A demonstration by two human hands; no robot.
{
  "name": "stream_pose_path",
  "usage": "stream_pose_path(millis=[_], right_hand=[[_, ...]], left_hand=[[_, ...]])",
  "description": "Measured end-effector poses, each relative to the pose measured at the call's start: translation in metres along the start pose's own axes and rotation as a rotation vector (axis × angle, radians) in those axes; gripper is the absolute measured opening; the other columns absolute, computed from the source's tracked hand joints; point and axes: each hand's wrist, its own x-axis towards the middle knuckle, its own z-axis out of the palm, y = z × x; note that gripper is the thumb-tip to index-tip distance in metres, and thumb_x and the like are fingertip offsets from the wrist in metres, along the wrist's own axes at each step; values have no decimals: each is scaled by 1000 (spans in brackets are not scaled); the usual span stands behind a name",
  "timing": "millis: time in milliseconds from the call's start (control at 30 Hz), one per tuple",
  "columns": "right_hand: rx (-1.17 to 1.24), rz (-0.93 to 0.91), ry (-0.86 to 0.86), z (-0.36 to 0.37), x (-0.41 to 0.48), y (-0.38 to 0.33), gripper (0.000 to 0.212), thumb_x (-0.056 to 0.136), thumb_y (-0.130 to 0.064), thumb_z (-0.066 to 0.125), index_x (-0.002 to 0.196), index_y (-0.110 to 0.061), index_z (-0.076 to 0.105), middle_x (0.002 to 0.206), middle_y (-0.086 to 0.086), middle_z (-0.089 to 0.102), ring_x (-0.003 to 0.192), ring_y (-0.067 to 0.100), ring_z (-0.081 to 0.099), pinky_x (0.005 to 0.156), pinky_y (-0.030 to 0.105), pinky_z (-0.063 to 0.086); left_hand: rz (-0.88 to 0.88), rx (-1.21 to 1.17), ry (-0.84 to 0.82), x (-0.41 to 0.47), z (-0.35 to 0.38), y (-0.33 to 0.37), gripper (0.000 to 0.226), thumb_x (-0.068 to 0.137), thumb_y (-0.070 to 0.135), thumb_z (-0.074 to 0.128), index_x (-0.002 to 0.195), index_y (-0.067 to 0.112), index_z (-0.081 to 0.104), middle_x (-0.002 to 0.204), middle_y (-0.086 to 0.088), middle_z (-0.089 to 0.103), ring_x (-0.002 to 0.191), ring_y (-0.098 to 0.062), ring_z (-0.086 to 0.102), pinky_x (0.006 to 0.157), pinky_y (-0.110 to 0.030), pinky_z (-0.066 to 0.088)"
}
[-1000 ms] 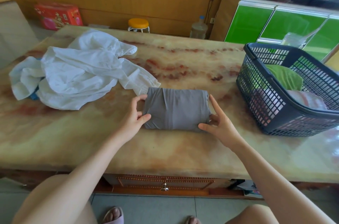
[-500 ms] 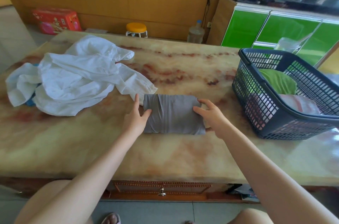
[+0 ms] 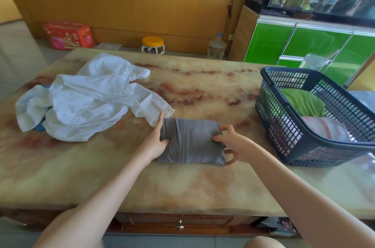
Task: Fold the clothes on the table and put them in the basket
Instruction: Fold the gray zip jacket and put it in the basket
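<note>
A folded grey garment (image 3: 191, 142) lies on the marble table (image 3: 203, 182) near the front middle. My left hand (image 3: 156, 140) holds its left end, thumb on top and fingers along the side. My right hand (image 3: 233, 143) grips its right end, fingers curled over the top and under the edge. A pile of unfolded white clothes (image 3: 89, 97) lies at the left. The dark blue plastic basket (image 3: 300, 146) stands at the right and holds a green garment (image 3: 302, 103) and a pale pinkish one (image 3: 324, 128).
Beyond the table a red box (image 3: 68, 34), a yellow stool (image 3: 152, 44) and a water bottle (image 3: 216, 47) sit on the floor by the wooden wall. Green cabinets (image 3: 304, 42) stand at the back right. A drawer knob (image 3: 179, 226) shows below the table's front edge.
My right hand went from lying flat beside the grey garment to curling round its right end. My left hand stayed at the left end. The camera tilted up.
</note>
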Motion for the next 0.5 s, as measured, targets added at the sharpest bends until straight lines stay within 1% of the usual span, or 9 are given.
stream_pose_path(millis=[67, 133, 167, 200, 233, 267, 300, 400, 500], right_hand=[[15, -9, -33, -5, 0, 2, 46, 91, -19, 59, 126, -34, 32, 105, 7, 55, 88, 24, 56, 73, 53, 54], [34, -42, -63, -7, 0, 7, 46, 91, -18, 59, 126, -33, 33, 107, 10, 55, 89, 28, 56, 78, 59, 52], [36, -70, -70, -7, 0, 8, 47, 92, -18, 59, 127, -35, 33, 113, 12, 54, 92, 29, 56, 76, 59, 53], [18, -105, -68, -7, 0, 9, 48, 93, -19, 58, 129, -37, 32, 120, 13, 51, 95, 29, 55, 74, 56, 54], [-20, -142, -58, -6, 0, 10, 50, 94, -20, 56, 132, -40, 30, 126, 12, 49, 98, 29, 54, 71, 52, 56], [-55, -170, -52, -5, -1, 11, 52, 96, -21, 53, 136, -43, 27, 129, 9, 47, 100, 28, 54, 69, 48, 57], [-70, -188, -58, -5, -1, 12, 54, 97, -22, 50, 139, -46, 24, 132, 6, 45, 102, 27, 54, 67, 44, 57], [-54, -193, -147, -8, -1, 13, 59, 97, -27, 51, 142, -50, 21, 139, 0, 44, 114, 27, 55, 67, 41, 56], [-25, -185, -192, -15, 2, 10, 60, 93, -21, 60, 139, -45, 30, 133, 12, 50, 115, 38, 54, 67, 47, 58]], left_hand=[[17, -6, -3, -1, 1, -1, 85, 95, 9, 46, 143, 56, -7, 127, 17, 31, 72, 6, 37, 65, -16, 35], [36, -22, -6, -3, 1, -1, 83, 95, 7, 46, 143, 56, -1, 126, 16, 34, 76, 6, 37, 65, -14, 33], [58, -27, -2, -5, 2, 0, 81, 95, 5, 45, 143, 56, 5, 130, 15, 36, 87, 3, 43, 67, -14, 34], [83, -22, 0, -6, 2, 0, 79, 95, 2, 45, 143, 55, 12, 139, 16, 34, 105, -1, 46, 74, -13, 37], [104, -26, 3, -6, 2, 0, 78, 93, -2, 45, 143, 53, 20, 148, 16, 28, 124, -5, 41, 87, -16, 39], [109, -53, 2, -7, 1, -1, 77, 92, -5, 46, 142, 50, 28, 152, 13, 25, 134, -7, 34, 101, -20, 36], [98, -102, -3, -6, 0, -2, 76, 90, -8, 47, 140, 47, 33, 154, 9, 26, 137, -10, 32, 108, -26, 32], [-59, -353, -80, -9, -7, 3, 70, 91, -11, 48, 139, 40, 40, 151, 3, 34, 133, -16, 38, 108, -34, 31], [-170, -527, -186, -10, -14, 11, 61, 92, 0, 55, 141, 34, 41, 149, 5, 36, 128, -18, 42, 110, -43, 31]])
